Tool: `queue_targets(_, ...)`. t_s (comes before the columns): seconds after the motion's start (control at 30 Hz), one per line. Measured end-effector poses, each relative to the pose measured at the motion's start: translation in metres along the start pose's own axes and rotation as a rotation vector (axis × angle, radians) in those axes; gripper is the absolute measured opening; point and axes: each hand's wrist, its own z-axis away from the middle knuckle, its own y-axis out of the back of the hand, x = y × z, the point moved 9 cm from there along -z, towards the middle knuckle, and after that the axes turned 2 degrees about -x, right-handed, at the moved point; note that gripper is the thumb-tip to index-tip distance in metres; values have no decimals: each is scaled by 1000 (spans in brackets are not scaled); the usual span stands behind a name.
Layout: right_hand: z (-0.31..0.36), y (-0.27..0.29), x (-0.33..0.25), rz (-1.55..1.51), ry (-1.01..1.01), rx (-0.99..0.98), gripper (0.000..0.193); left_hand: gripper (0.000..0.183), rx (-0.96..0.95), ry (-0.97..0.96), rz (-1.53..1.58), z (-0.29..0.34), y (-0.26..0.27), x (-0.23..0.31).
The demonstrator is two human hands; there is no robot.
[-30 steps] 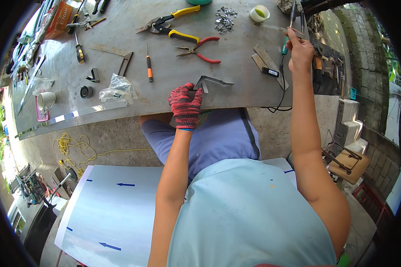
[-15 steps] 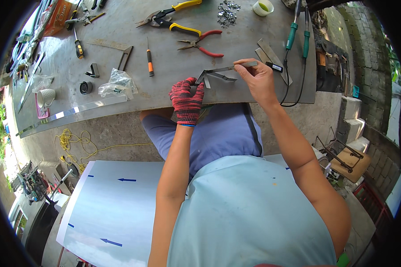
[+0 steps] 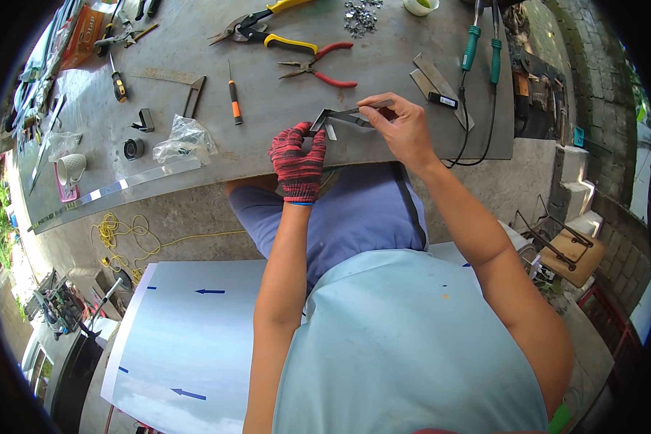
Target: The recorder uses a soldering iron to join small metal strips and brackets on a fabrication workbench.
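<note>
My left hand [image 3: 296, 165], in a red and black knitted glove, has its fingers closed on one end of a bent sheet-metal strip [image 3: 343, 114] just above the table's front edge. The strip is folded at an angle near the glove, and a short flap points down toward me. My bare right hand [image 3: 403, 130] pinches the strip's right part between thumb and fingers, which hide its end. Whether the strip is one piece or several together, I cannot tell. Beyond my hands lie red-handled pliers [image 3: 315, 66] and an orange and black screwdriver [image 3: 234, 101].
On the metal table [image 3: 253, 148] lie yellow-handled snips [image 3: 257, 30], metal scraps [image 3: 361, 18], a try square [image 3: 194, 94], a plastic bag [image 3: 184, 141], a tape roll [image 3: 133, 149] and a white cup [image 3: 71, 169]. Two green-handled soldering irons [image 3: 471, 47] with cords and flat metal strips [image 3: 441, 83] lie right.
My right hand has shifted left along the strip, nearer the gloved hand. The left hand keeps its hold. The whole view has shifted slightly.
</note>
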Motion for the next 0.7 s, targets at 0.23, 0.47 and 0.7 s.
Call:
queue_targets(0.23,0,2,4,-23,28,-10,11,28,6,28,5,-1,-1,-3)
queue_targets(0.47,2,8,6,-54,68,12,12,30,-4,33,-3,-1,-1,-4)
queue_targets(0.7,9,7,14,-36,-30,-16,13,31,-10,65,25,-1,0,-5)
